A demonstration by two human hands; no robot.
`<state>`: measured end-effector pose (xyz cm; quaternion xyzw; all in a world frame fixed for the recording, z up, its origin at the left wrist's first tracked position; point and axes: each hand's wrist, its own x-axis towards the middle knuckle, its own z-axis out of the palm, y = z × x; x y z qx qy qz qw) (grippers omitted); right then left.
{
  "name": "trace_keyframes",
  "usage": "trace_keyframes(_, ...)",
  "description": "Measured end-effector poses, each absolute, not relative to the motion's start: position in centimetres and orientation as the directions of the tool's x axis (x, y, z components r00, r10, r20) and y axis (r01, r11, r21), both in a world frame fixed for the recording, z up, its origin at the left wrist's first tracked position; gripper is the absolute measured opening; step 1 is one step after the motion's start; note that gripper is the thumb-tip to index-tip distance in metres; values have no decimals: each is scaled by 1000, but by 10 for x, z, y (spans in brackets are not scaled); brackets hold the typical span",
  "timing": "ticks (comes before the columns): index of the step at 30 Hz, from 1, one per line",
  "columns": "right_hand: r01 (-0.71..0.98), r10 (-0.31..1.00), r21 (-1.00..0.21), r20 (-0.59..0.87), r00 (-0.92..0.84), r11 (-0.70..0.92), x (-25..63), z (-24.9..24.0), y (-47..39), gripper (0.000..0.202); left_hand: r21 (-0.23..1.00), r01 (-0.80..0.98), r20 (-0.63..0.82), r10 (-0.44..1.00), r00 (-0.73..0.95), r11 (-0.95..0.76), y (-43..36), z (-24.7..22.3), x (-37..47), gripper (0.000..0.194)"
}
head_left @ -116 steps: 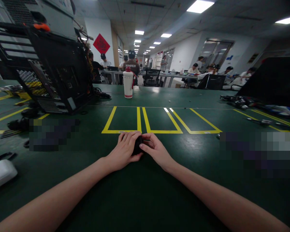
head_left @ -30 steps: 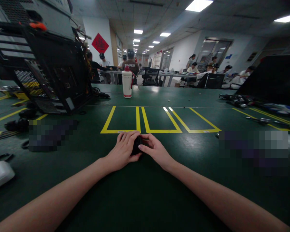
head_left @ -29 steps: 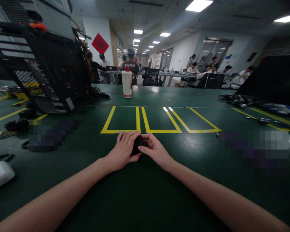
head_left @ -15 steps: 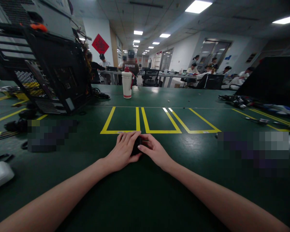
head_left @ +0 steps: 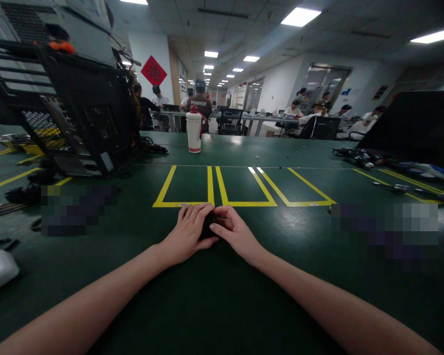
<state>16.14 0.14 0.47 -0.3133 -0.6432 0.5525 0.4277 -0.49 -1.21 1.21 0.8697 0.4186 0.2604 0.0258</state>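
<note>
A small black object (head_left: 207, 226) sits between my hands on the green table (head_left: 222, 291), mostly hidden by my fingers. My left hand (head_left: 190, 229) is wrapped over its left side, the thumb along its near edge. From the right, my right hand (head_left: 237, 230) holds the object with thumb and fingertips. What exactly the object is cannot be made out. Just beyond my hands lie yellow tape outlines (head_left: 248, 203) on the table top.
An open black computer case (head_left: 92, 118) stands at the left, with cables beside it. Farther back is a white bottle with a red lid (head_left: 194, 132). A white object (head_left: 0, 270) lies at the left edge. Tools (head_left: 399, 187) and a dark panel (head_left: 422, 123) are at the right.
The whole view has shifted slightly, the table and bottle sitting a little lower in the picture. My hands keep nearly the same pose around the black object.
</note>
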Motion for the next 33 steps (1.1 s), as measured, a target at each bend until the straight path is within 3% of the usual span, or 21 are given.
trace_keyframes(3,-52,882,-985,172,-439,166,163,4,2,33,255,718,410,745,527,-648,-14,15,-5,58)
trace_keyframes(13,-100,879,-977,214,-425,190,161,6,-2,19,237,726,390,748,538,-646,-17,19,-4,57)
trace_keyframes(20,-18,889,-988,145,-435,152,164,4,2,30,230,732,386,751,536,-641,-16,18,-5,58)
trace_keyframes(27,-101,852,-975,223,-473,199,162,7,-2,26,214,726,416,734,537,-653,-16,17,-4,58)
trace_keyframes(33,-44,891,-983,180,-416,178,161,7,0,27,216,725,432,730,530,-654,-12,10,-5,61)
